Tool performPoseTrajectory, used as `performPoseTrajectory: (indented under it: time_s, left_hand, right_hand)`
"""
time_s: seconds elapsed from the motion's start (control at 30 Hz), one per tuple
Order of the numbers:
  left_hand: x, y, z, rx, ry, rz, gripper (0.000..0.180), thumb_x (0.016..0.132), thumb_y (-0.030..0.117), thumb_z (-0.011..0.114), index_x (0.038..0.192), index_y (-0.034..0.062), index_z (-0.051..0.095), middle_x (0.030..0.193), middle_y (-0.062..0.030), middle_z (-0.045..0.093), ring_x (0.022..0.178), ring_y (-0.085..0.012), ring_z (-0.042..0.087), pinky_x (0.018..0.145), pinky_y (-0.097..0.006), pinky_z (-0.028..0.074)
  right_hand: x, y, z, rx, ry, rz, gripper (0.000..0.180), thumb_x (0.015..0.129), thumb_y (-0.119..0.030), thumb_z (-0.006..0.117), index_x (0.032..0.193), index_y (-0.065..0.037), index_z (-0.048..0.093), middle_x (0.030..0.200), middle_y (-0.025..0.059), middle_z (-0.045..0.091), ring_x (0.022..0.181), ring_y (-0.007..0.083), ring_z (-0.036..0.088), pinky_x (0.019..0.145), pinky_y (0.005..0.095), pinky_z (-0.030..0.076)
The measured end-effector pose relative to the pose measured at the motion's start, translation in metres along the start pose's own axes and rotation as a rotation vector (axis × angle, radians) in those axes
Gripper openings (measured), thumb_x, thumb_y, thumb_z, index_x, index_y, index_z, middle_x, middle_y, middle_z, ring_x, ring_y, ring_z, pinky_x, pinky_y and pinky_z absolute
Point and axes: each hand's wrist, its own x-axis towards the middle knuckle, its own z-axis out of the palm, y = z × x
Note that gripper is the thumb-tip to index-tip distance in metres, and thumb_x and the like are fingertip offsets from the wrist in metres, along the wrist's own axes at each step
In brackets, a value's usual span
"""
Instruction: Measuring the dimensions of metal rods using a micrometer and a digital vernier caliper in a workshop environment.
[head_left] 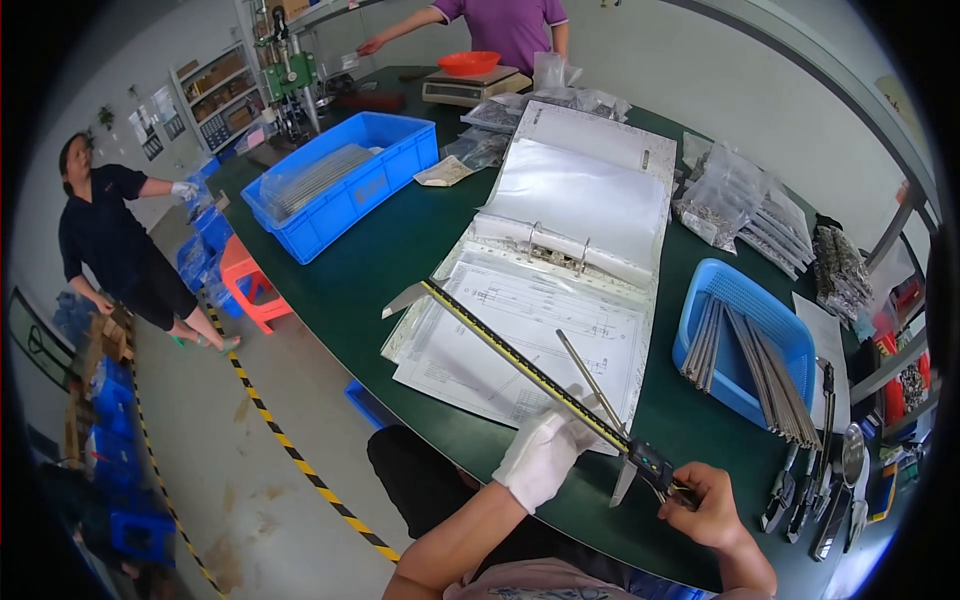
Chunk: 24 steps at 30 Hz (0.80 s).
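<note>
Left hand (545,455), gloved: grasping one metal rod (575,358) above one open binder (590,185). Right hand (712,507), bare: gripping one digital caliper (520,361) near display. Right side: one light-blue basket (770,292), several loose rods (766,375), count unclear.

The caliper (520,361) bars the binder (570,248); free tabletop (385,258) separates binder from bin (335,220).

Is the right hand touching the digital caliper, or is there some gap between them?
Touching. In the head view, the right hand closes its thumb and fingers on the right end of the caliper.
</note>
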Motion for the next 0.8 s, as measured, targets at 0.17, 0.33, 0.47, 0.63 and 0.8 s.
performPoseTrajectory:
  time_s: [0.17, 0.33, 0.47, 0.63, 0.8]
  left_hand:
    - [0.019, -0.012, -0.016, -0.066, -0.023, -0.162, 0.038, 0.085, 0.019, 0.046, 0.117, -0.0024, 0.04, 0.106, -0.0126, 0.052, 0.093, -0.0225, 0.052, 0.085, -0.034, 0.042]
    - [0.008, -0.003, -0.018, 0.155, 0.03, 0.03, 0.032, 0.087, 0.02, 0.046, 0.109, -0.003, 0.046, 0.078, -0.0062, 0.051, 0.077, -0.0171, 0.053, 0.071, -0.032, 0.047]
    - [-0.018, 0.018, -0.007, 0.223, 0.017, 0.018, 0.033, 0.087, 0.022, 0.045, 0.109, -0.0026, 0.044, 0.093, -0.0131, 0.056, 0.083, -0.0248, 0.058, 0.076, -0.04, 0.048]
    - [-0.027, 0.02, -0.012, 0.153, 0.195, 0.155, 0.025, 0.088, 0.019, 0.044, 0.104, 0.0, 0.043, 0.093, -0.0153, 0.056, 0.085, -0.0284, 0.058, 0.078, -0.042, 0.048]
    - [-0.04, 0.027, -0.012, 0.237, 0.189, 0.276, 0.017, 0.089, 0.012, 0.039, 0.104, 0.0029, 0.041, 0.089, -0.0144, 0.055, 0.082, -0.031, 0.059, 0.073, -0.041, 0.05]
  right_hand:
    - [-0.001, 0.001, 0.003, -0.056, -0.008, -0.019, 0.018, 0.062, 0.002, 0.062, 0.077, 0.004, 0.052, 0.064, 0.0017, 0.055, 0.055, 0.0028, 0.046, 0.048, 0.0166, 0.034]
    - [-0.006, 0.004, -0.005, 0.043, -0.034, -0.042, 0.021, 0.059, 0.009, 0.059, 0.078, 0.007, 0.049, 0.066, 0.0106, 0.056, 0.058, 0.014, 0.058, 0.053, 0.0236, 0.046]
    - [-0.017, -0.005, -0.011, 0.054, -0.067, -0.005, 0.019, 0.069, 0.01, 0.05, 0.085, 0.0, 0.051, 0.073, 0.0039, 0.051, 0.066, 0.012, 0.053, 0.059, 0.0237, 0.044]
    - [0.0, 0.004, -0.015, -0.052, -0.027, -0.118, 0.027, 0.057, 0.002, 0.063, 0.079, 0.002, 0.047, 0.068, 0.0034, 0.049, 0.057, 0.0081, 0.047, 0.05, 0.02, 0.037]
    - [-0.01, 0.005, -0.026, -0.05, 0.131, -0.094, 0.027, 0.059, -0.003, 0.062, 0.08, 0.002, 0.046, 0.067, -0.0003, 0.042, 0.055, 0.0053, 0.036, 0.049, 0.0194, 0.03]
